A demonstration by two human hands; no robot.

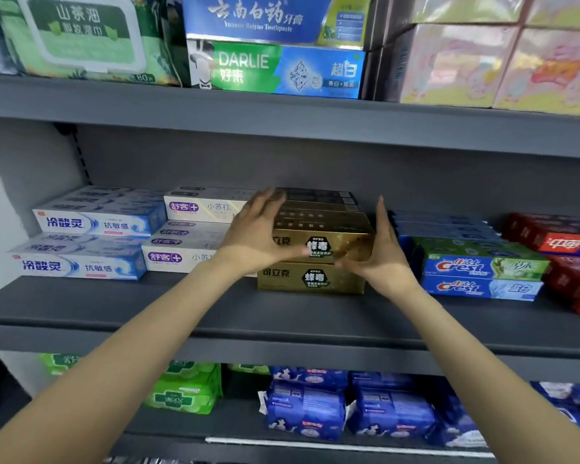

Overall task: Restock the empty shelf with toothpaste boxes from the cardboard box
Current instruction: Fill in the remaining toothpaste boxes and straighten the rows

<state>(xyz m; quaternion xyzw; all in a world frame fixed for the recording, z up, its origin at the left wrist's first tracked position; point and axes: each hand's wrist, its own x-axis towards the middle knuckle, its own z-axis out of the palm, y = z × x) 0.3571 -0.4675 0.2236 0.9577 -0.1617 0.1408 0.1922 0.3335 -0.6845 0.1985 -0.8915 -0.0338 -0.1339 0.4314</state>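
Note:
On the grey middle shelf (215, 313), gold toothpaste boxes are stacked in two layers. The lower front gold box (312, 279) lies flat on the shelf. The upper front gold box (345, 241) sits on it, shifted slightly right. My left hand (258, 236) rests on the upper layer's left end, fingers spread over the top and thumb stretched across the front face. My right hand (382, 256) lies flat against its right end with straight fingers, thumb at the lower front edge. The cardboard box is out of view.
White-and-blue boxes (87, 246) and white-purple boxes (188, 236) fill the shelf's left part. Crest boxes (479, 276) and red boxes (563, 249) stand to the right. Darlie toothpaste (282, 70) sits on the shelf above, and packaged goods (305, 406) below.

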